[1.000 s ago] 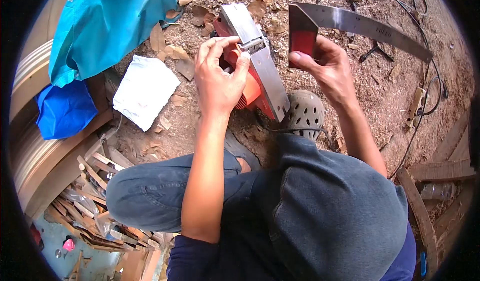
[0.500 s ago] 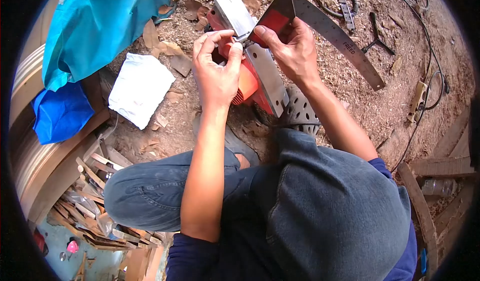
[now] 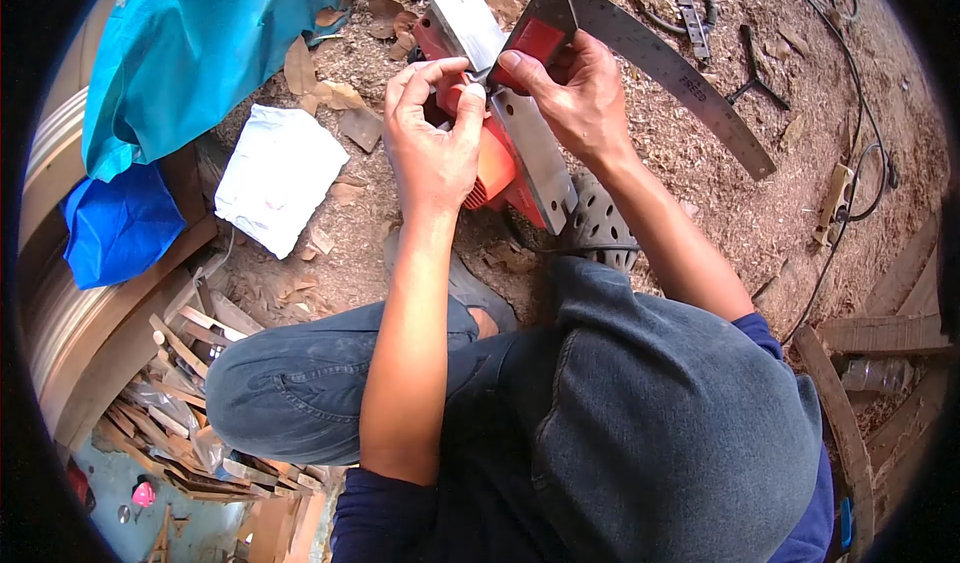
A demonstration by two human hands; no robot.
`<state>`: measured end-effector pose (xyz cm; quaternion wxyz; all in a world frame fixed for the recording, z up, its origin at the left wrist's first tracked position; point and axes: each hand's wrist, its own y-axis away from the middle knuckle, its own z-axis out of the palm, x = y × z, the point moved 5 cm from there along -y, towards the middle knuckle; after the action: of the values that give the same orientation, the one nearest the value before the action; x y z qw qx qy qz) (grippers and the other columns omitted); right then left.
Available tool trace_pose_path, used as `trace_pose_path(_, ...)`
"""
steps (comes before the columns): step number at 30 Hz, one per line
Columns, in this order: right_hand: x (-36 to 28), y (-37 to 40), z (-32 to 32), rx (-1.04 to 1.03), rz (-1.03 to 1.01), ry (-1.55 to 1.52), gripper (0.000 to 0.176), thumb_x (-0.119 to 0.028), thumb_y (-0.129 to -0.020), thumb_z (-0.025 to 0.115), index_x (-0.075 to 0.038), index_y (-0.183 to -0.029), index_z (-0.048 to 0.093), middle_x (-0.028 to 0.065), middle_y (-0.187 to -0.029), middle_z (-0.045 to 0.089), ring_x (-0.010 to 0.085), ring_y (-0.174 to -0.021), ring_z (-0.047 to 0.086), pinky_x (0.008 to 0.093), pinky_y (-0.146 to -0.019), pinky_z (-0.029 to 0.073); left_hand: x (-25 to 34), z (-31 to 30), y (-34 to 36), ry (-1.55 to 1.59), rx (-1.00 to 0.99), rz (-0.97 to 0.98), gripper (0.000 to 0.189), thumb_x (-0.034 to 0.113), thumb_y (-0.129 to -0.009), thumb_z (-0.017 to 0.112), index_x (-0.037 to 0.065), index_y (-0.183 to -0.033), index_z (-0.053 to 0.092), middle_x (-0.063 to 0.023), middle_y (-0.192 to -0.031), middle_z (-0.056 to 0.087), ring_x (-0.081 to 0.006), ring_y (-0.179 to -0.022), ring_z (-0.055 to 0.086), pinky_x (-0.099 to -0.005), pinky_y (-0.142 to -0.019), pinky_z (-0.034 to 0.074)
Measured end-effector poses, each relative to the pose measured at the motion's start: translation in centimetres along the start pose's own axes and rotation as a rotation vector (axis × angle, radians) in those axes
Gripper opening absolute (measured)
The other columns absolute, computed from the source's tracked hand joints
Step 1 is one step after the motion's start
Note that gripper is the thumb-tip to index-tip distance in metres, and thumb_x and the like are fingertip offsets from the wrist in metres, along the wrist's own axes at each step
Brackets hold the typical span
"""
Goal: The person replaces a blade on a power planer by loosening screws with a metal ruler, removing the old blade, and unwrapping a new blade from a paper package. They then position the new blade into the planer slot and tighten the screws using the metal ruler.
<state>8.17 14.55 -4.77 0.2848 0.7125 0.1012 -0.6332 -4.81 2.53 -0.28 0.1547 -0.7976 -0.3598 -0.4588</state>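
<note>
An orange-and-red electric planer lies upside down on the ground between my feet, its two silvery sole plates facing up. My left hand curls round its middle, with forefinger and thumb tips at the cutter gap. My right hand grips a try square by its stock, which carries a red patch. The stock's lower corner meets the planer beside the gap, near my left thumb. The square's long dark blade, marked FREED, points out to the right. My left fingertips partly hide the cutter.
Sawdust and dry leaves cover the ground. A white sack, a teal cloth and a blue bag lie left. On the right are a black T-handled wrench, a power cable and wood pieces. Scrap wood fills the lower left.
My right hand has shifted slightly left and turned the try square, showing more of its red patch; the blade's far end has moved a little right. My left hand stays in place.
</note>
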Motion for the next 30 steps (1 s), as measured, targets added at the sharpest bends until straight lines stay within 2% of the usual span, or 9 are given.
trace_pose_path(6,-0.1,-0.1,-0.2,0.003,0.006,0.024,0.032,-0.024,-0.086,0.084,0.001,-0.105,0.075,0.0128,-0.091,0.080,0.0165,-0.083,0.077,0.0326,-0.077,0.059,-0.1,0.2,0.0,0.082,-0.017,-0.049,0.024,0.006,-0.086,0.075,0.005,-0.110,0.073,-0.0083,-0.116,0.060,-0.0185,-0.097,0.067,-0.0339,-0.091,0.055)
trace_pose_path(11,-0.1,0.0,-0.2,0.015,0.030,-0.009,0.033,-0.024,-0.086,0.084,0.001,-0.106,0.075,0.0127,-0.091,0.080,0.0167,-0.083,0.077,0.0325,-0.077,0.059,0.7,-0.1,0.0,0.000,0.016,0.049,0.023,0.006,-0.087,0.075,0.005,-0.110,0.073,-0.0077,-0.115,0.061,-0.0175,-0.095,0.067,-0.0326,-0.087,0.056)
trace_pose_path(13,0.1,-0.1,0.0,-0.017,-0.024,-0.005,0.033,-0.024,-0.086,0.084,0.001,-0.105,0.076,0.0126,-0.091,0.080,0.0164,-0.082,0.076,0.0321,-0.077,0.059,0.0,0.0,-0.1,-0.005,0.012,0.056,0.024,0.006,-0.087,0.075,0.005,-0.110,0.073,-0.0079,-0.115,0.061,-0.0180,-0.096,0.067,-0.0329,-0.088,0.056)
trace_pose_path(18,0.4,-0.1,0.0,0.004,-0.012,-0.014,0.031,-0.023,-0.087,0.083,0.001,-0.105,0.076,0.0122,-0.090,0.080,0.0159,-0.081,0.076,0.0319,-0.076,0.059,0.9,-0.1,0.0,0.010,-0.011,0.010,0.024,0.006,-0.086,0.075,0.005,-0.110,0.074,-0.0086,-0.115,0.061,-0.0202,-0.101,0.067,-0.0344,-0.091,0.055)
trace_pose_path(20,0.2,-0.1,0.0,-0.016,-0.016,0.029,0.030,-0.023,-0.087,0.083,0.000,-0.105,0.076,0.0121,-0.090,0.080,0.0156,-0.080,0.076,0.0319,-0.076,0.059,1.0,-0.2,-0.1,-0.057,0.026,0.106,0.024,0.005,-0.085,0.076,0.005,-0.109,0.074,-0.0083,-0.114,0.061,-0.0197,-0.099,0.067,-0.0344,-0.091,0.055)
trace_pose_path(23,-0.2,0.1,-0.1,0.037,0.008,-0.019,0.029,-0.023,-0.087,0.083,0.000,-0.104,0.076,0.0123,-0.090,0.080,0.0161,-0.081,0.076,0.0323,-0.075,0.059,1.0,-0.2,-0.1,-0.058,0.018,0.113,0.024,0.005,-0.086,0.075,0.005,-0.109,0.074,-0.0079,-0.113,0.061,-0.0183,-0.095,0.067,-0.0335,-0.089,0.055)
trace_pose_path(25,-0.2,0.2,0.1,-0.011,0.008,-0.015,0.029,-0.023,-0.087,0.083,0.000,-0.104,0.076,0.0125,-0.090,0.080,0.0161,-0.081,0.077,0.0325,-0.075,0.059,1.1,-0.2,-0.1,-0.045,0.016,0.086,0.024,0.004,-0.085,0.075,0.005,-0.109,0.074,-0.0077,-0.113,0.061,-0.0178,-0.094,0.067,-0.0333,-0.089,0.055)
trace_pose_path(30,-0.3,0.2,-0.2,0.018,-0.010,0.026,0.030,-0.024,-0.087,0.083,0.001,-0.103,0.076,0.0130,-0.090,0.080,0.0169,-0.081,0.077,0.0328,-0.075,0.059,1.2,-0.1,0.0,0.023,0.005,-0.006,0.024,0.004,-0.085,0.074,0.005,-0.109,0.074,-0.0071,-0.113,0.061,-0.0160,-0.092,0.067,-0.0322,-0.087,0.056)
